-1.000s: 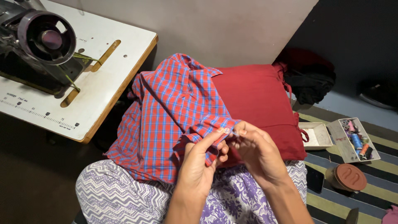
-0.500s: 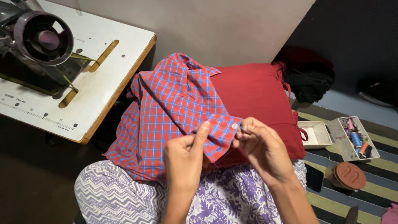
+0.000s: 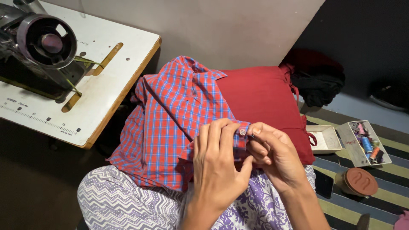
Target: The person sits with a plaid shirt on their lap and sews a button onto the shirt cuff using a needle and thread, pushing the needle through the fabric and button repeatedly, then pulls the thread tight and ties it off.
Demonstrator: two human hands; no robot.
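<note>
Gripping the cuff [image 3: 238, 137] of a red and blue checked shirt [image 3: 174, 119], the left hand [image 3: 219, 164] curls its fingers over the fabric while the right hand [image 3: 272, 155] pinches the cuff's edge just beside a small pale button [image 3: 243, 132]. The shirt lies draped across the lap and a red cushion [image 3: 264, 98], near a sewing machine [image 3: 40, 47] on its white table [image 3: 115, 64].
</note>
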